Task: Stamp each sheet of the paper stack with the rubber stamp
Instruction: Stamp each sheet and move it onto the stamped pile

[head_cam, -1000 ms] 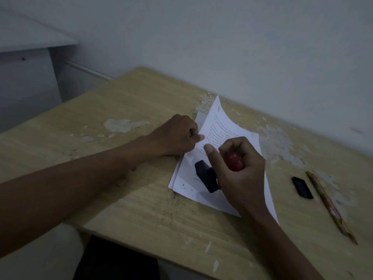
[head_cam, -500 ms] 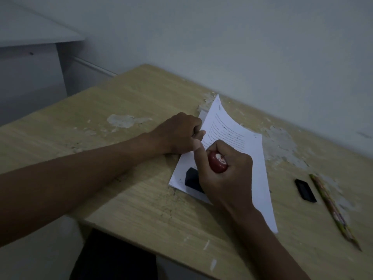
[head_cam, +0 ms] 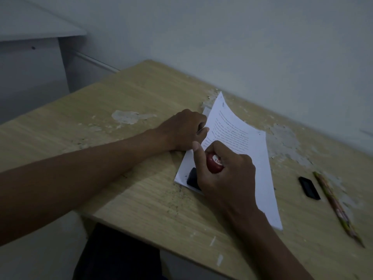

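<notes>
My right hand is clamped around the one rubber stamp, its red knob showing between my fingers and its black base pressed on the near left corner of the paper stack, close to the desk's front edge. My left hand, fingers curled together, pins the stack's left edge, top sheet curling up. To the right lie one black eraser and one pencil, bare desk left.

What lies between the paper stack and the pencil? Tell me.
In the head view, a small black block lies on the bare table between the paper stack and the pencil, closer to the pencil and touching neither.
</notes>
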